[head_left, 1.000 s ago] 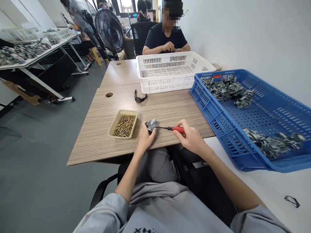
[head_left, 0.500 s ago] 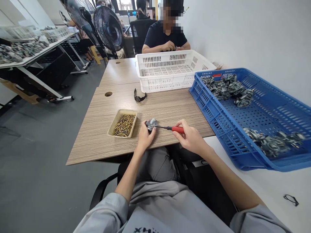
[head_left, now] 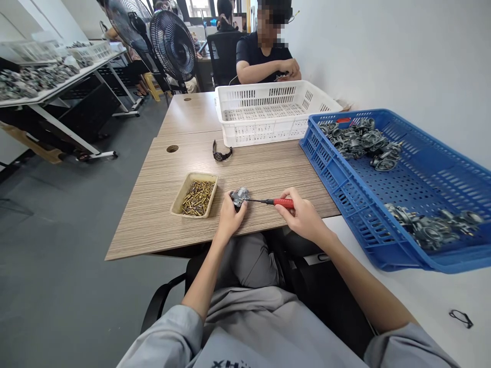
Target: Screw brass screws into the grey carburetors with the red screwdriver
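Near the table's front edge, my left hand (head_left: pixel 230 217) is closed around a small grey metal carburetor (head_left: pixel 240 195). My right hand (head_left: pixel 303 214) grips the red handle of a screwdriver (head_left: pixel 283 203). Its dark shaft points left and its tip meets the right side of the carburetor; the exact contact spot is too small to make out. Just left of my left hand stands a cream plastic tray (head_left: pixel 177 204) holding many small brass-coloured pieces (head_left: pixel 197 198).
A black wristwatch (head_left: pixel 219 155) lies on the wooden table (head_left: pixel 146 204). Behind it stands a white basket (head_left: pixel 261 134); at right, a blue crate (head_left: pixel 345 189) holds several grey carburetors (head_left: pixel 360 138). Across the table a person (head_left: pixel 264 61) handles something small. Fans (head_left: pixel 172 46) stand at back left.
The screwdriver and my right hand have shifted very slightly right in view. The carburetor stays in my left hand. The person across has raised one hand.
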The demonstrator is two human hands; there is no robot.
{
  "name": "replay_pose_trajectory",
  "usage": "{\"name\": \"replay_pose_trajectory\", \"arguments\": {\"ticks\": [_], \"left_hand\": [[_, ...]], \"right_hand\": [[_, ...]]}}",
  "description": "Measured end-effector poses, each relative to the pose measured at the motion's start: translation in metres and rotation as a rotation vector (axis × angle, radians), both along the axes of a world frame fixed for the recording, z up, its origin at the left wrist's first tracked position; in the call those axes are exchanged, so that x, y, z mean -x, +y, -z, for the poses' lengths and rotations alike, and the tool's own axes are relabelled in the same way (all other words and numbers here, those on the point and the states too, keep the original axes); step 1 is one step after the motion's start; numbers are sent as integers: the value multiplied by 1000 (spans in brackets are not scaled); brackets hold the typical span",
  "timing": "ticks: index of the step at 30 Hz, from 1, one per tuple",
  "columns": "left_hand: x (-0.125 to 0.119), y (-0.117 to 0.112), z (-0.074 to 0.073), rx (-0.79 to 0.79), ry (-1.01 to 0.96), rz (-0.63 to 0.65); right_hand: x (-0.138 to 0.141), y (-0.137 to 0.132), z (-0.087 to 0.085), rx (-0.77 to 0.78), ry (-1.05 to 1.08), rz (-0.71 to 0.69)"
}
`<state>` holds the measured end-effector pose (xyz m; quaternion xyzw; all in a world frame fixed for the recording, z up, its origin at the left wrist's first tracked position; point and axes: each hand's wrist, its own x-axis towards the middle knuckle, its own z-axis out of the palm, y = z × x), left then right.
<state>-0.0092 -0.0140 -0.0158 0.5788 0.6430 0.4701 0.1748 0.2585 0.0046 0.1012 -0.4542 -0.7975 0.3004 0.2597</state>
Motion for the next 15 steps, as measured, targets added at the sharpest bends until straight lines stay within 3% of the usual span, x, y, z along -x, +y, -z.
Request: {"name": "replay_pose_trajectory", "arguments": {"ticks": [15], "left_hand": [[0,-1,-1,5,-6,-12]], "right_hand": [[-1,2,4,55,100,-15]]}}
